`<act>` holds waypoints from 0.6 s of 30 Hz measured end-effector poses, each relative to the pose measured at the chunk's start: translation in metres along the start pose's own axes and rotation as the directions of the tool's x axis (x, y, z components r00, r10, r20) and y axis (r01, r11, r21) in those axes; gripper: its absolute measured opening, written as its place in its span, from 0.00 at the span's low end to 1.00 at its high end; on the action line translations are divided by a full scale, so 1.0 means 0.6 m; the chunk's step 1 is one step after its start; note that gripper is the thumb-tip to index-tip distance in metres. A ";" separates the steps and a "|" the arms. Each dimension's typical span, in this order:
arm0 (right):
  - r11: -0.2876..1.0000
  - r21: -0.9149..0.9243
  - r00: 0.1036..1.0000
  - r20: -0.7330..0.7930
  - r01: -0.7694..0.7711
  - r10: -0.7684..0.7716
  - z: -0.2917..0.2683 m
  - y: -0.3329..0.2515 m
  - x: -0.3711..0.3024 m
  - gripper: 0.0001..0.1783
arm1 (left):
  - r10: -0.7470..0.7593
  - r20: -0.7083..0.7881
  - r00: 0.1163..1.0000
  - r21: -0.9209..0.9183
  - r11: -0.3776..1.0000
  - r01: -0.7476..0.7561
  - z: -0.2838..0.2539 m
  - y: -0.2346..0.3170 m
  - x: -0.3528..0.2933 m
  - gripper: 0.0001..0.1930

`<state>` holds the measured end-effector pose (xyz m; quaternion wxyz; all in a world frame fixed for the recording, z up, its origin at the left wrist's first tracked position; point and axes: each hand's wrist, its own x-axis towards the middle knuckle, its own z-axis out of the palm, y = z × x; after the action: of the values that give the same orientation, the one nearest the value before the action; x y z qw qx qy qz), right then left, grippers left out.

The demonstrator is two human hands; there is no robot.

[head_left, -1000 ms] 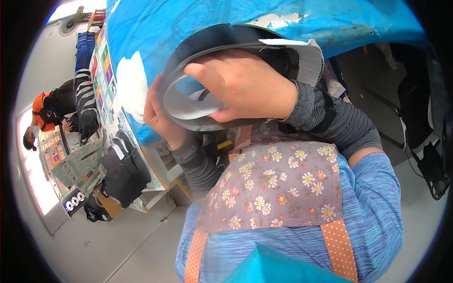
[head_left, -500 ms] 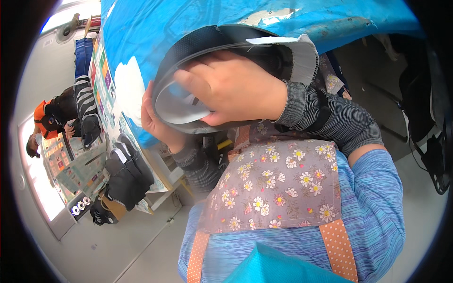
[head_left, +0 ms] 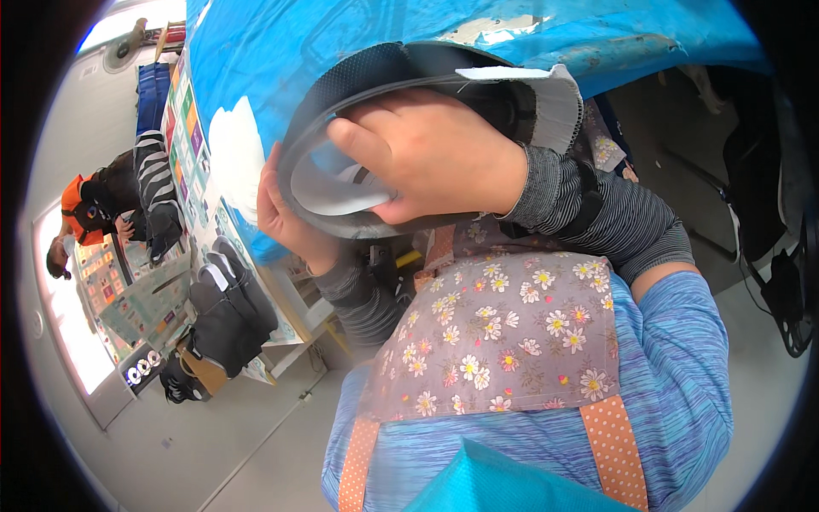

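Note:
Both hands are on a wide black loop-shaped piece (head_left: 354, 79) with mesh-like outer material, held over the near edge of the blue-covered table. A white strip with a stitched edge (head_left: 559, 111) stands up along its right side. Inside the loop, at the left, lies a smooth pale sheet (head_left: 320, 188). My left hand (head_left: 286, 218) wraps the loop's left outer wall from outside. Reaching into the loop, my right hand (head_left: 431, 154) has its thumb and curled fingers against the pale sheet; some of its fingertips are hidden.
Blue plastic sheeting (head_left: 247, 51) covers the table. A white folded cloth or bag (head_left: 236, 158) lies to the left. Beyond are black bag-like pieces (head_left: 230, 316) and a person in an orange top (head_left: 81, 209). Black straps (head_left: 789, 290) hang at the right.
The loop and my right hand have shifted slightly to the right. More of a dark mark or slot shows on the pale sheet; both hands keep their hold.

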<state>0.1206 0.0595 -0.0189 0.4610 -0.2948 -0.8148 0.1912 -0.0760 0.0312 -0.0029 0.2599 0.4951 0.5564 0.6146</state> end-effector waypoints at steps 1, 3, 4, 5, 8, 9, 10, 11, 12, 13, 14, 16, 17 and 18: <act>1.000 0.000 1.000 0.001 0.000 0.000 0.000 0.000 0.000 0.37 | -0.001 0.000 1.000 -0.001 1.000 0.001 0.000 -0.001 0.001 0.21; 1.000 -0.017 1.000 -0.021 0.021 -0.021 -0.001 0.000 0.001 0.38 | -0.002 0.005 1.000 0.007 1.000 0.002 -0.002 -0.004 0.001 0.21; 1.000 -0.017 1.000 -0.020 0.022 -0.022 0.000 0.001 0.001 0.38 | -0.002 0.005 1.000 0.006 1.000 0.002 -0.001 -0.003 0.001 0.21; 1.000 -0.015 0.999 -0.022 0.023 -0.024 0.001 0.001 0.001 0.38 | -0.001 0.004 1.000 0.012 1.000 0.001 0.001 -0.001 0.001 0.21; 1.000 -0.023 1.000 -0.010 0.015 -0.015 0.002 -0.002 0.002 0.40 | 0.002 0.001 1.000 0.012 1.000 -0.002 0.001 -0.001 0.000 0.21; 0.999 -0.032 1.000 0.003 0.005 -0.004 0.002 -0.005 0.003 0.40 | 0.004 -0.001 1.000 0.008 1.000 -0.004 0.000 -0.001 -0.001 0.21; 0.999 -0.033 1.000 0.002 0.007 -0.007 0.003 -0.006 0.004 0.40 | 0.006 -0.002 1.000 0.007 1.000 -0.006 -0.002 0.000 -0.001 0.21; 1.000 -0.026 1.000 -0.006 0.006 -0.006 0.005 -0.005 0.003 0.42 | -0.010 -0.001 1.000 0.003 1.000 0.010 -0.002 -0.001 -0.001 0.21; 1.000 -0.020 1.000 -0.014 0.005 -0.005 0.007 -0.004 0.001 0.44 | -0.026 0.000 1.000 -0.001 1.000 0.026 -0.002 -0.001 0.000 0.21; 1.000 -0.018 1.000 -0.015 0.003 -0.003 0.009 -0.002 -0.001 0.44 | -0.027 0.002 1.000 0.001 1.000 0.027 -0.005 0.001 0.001 0.21; 1.000 0.021 1.000 -0.017 -0.006 0.006 0.009 0.000 -0.002 0.46 | -0.005 0.032 0.999 0.071 0.997 0.003 -0.008 0.004 0.002 0.21; 0.998 0.058 1.000 -0.021 -0.014 0.015 0.009 0.001 -0.005 0.47 | 0.017 0.066 0.998 0.138 0.990 -0.026 -0.011 0.014 0.000 0.21; 0.998 0.058 0.999 -0.034 0.000 0.002 0.009 0.001 -0.005 0.48 | 0.030 0.099 0.995 0.098 0.994 -0.040 -0.010 0.027 -0.001 0.23; 0.998 0.058 0.999 -0.047 0.013 -0.011 0.008 0.000 -0.004 0.49 | 0.045 0.131 0.990 0.058 0.997 -0.053 -0.010 0.040 -0.002 0.26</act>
<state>0.1173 0.0577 -0.0232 0.4894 -0.2808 -0.7997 0.2052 -0.0754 0.0219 0.0198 0.2650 0.5550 0.5446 0.5702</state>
